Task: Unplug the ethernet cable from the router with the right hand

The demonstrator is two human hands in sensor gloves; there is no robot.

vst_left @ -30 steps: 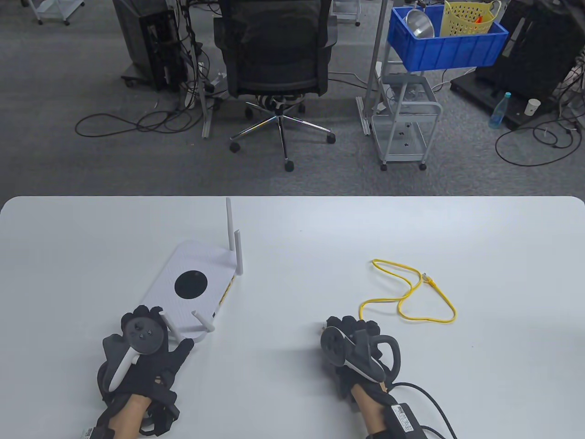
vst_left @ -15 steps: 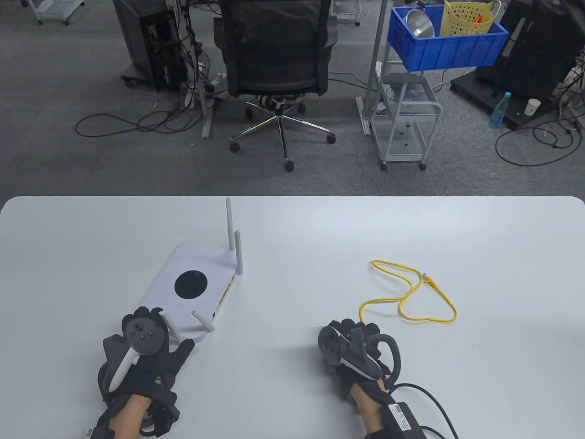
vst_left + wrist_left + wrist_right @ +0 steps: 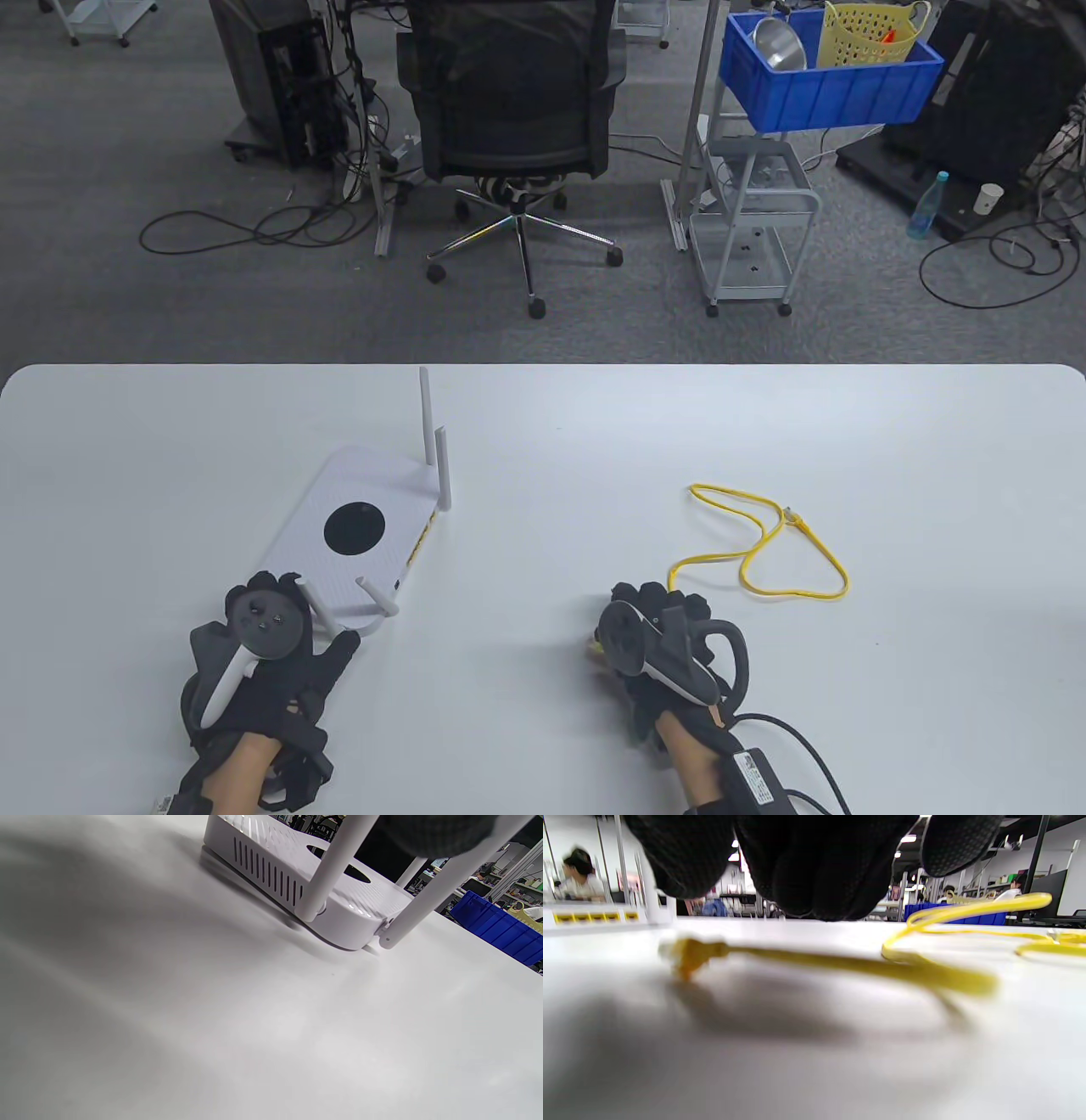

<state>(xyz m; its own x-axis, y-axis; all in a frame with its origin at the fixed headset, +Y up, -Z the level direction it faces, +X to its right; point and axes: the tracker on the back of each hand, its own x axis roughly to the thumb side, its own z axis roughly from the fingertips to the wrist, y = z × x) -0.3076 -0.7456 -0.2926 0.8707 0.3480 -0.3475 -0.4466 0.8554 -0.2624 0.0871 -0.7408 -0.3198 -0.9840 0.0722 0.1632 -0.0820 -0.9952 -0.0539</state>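
The white router [image 3: 356, 526] lies flat on the table's left half, with nothing plugged into its yellow ports. My left hand [image 3: 267, 624] rests at its near corner, fingers against the two near antennas [image 3: 326, 878]. The yellow ethernet cable [image 3: 764, 560] lies loose on the table at right. One plug [image 3: 793, 515] lies at its far side. The other plug [image 3: 689, 952] lies on the table under my right hand [image 3: 657, 624]. My right fingers [image 3: 814, 866] hover just above the cable and do not grip it.
The white table [image 3: 543, 424] ends at a far edge near the image middle. Beyond it stand an office chair [image 3: 513, 102], a cart with a blue bin [image 3: 827, 85] and floor cables. A black lead [image 3: 797, 739] trails from my right wrist.
My right hand has shifted slightly right and back toward me, and the cable end under it has slid a little. The left hand and router have not moved.
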